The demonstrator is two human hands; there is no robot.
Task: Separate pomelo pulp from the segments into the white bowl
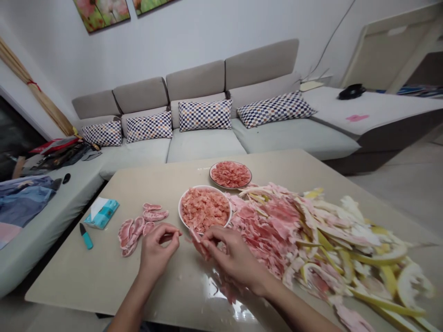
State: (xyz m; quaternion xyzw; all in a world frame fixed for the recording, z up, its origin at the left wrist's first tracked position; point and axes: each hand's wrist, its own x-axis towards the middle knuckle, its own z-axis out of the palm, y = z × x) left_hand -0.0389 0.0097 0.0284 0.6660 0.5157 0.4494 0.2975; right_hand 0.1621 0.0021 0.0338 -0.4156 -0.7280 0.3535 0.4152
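Observation:
My right hand (233, 256) pinches a pink pomelo segment (199, 244) between thumb and fingers, just in front of a white bowl (180, 213) heaped with peeled pomelo flesh (206, 208). To its left, my left hand (157, 251) is closed in a pinch, thumb against forefinger; whatever lies between the tips is too small to make out. Several unpeeled pomelo segments (133, 233) lie on the table beyond and left of that hand. Right of the bowl spreads a big pile of pink membranes (263, 221) and yellow-white pomelo rind (346, 258).
Behind the bowl stands a dark-rimmed plate (231, 186) of more flesh. A tissue pack (102, 213) and a teal-handled knife (86, 237) rest at the table's left side. A grey sofa (204, 145) with checked cushions runs behind the glossy table (104, 286).

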